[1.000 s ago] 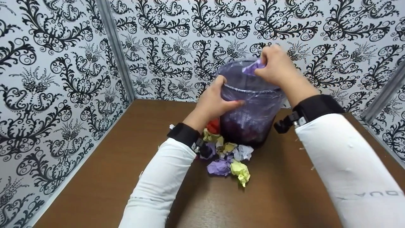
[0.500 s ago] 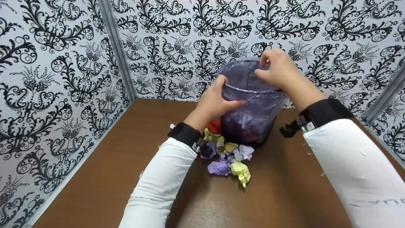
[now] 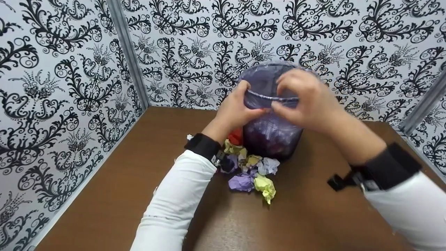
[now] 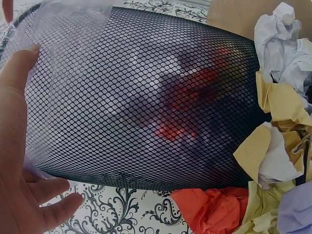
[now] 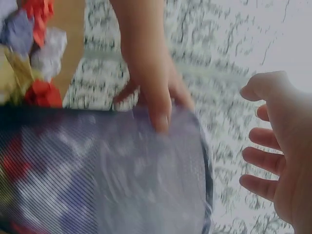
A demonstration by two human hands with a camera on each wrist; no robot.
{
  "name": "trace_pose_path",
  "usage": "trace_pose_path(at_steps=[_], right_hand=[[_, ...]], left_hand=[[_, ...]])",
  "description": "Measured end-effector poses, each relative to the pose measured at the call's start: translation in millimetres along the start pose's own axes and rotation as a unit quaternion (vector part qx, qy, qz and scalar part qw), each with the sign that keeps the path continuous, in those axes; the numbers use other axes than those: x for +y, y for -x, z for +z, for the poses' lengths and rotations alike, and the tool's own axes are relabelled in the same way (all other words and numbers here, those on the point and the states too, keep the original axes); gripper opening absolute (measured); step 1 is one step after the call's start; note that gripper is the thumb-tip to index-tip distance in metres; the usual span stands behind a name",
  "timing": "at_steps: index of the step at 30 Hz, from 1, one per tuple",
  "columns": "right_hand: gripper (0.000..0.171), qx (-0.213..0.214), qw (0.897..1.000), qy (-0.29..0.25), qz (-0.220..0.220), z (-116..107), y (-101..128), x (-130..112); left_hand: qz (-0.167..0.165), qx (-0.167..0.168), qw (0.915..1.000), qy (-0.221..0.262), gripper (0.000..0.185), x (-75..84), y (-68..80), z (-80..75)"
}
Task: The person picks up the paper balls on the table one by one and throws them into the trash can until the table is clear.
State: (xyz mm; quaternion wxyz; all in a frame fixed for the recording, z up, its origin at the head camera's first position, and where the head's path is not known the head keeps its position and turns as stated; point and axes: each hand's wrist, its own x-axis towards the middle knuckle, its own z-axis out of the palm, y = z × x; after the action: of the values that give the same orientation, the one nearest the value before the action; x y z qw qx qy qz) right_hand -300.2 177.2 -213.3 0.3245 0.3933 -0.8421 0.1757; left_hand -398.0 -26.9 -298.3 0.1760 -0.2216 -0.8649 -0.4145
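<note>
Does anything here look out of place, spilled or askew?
Yes. Crumpled paper balls lie heaped on the table against the base of the mesh bin, outside it. The left hand holds the bin's rim; the right hand is empty.

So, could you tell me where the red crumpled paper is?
In the head view, the red paper lies on the table, wedged between the left wrist and the mesh bin's base.
</note>
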Motion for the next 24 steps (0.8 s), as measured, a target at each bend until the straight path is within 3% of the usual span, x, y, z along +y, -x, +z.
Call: trace_pose_path(at_steps=[5,9,18,24], right_hand=[[0.028,-0.008,0.998,-0.026,-0.052,16.3,35.9,-14.5],[0.029,-0.037,0.997,-0.045,-0.045,36.6,65.6,-12.4],[0.034,-0.116,0.99,-0.071,0.029,87.8,120.7,-5.5],[0.023,-0.138,0.984,-0.051,0.097,115.1,138.9,-14.4]], left_hand=[[-0.005,0.0,1.0,-0.008,0.081,1.2,0.5,-0.7],[-0.013,0.0,0.9999,-0.002,0.085,1.8,1.0,-0.4],[-0.021,-0.002,0.9997,0.011,0.089,1.1,0.2,0.5],[-0.018,-0.002,0.9998,0.0,0.09,1.1,0.0,0.6]])
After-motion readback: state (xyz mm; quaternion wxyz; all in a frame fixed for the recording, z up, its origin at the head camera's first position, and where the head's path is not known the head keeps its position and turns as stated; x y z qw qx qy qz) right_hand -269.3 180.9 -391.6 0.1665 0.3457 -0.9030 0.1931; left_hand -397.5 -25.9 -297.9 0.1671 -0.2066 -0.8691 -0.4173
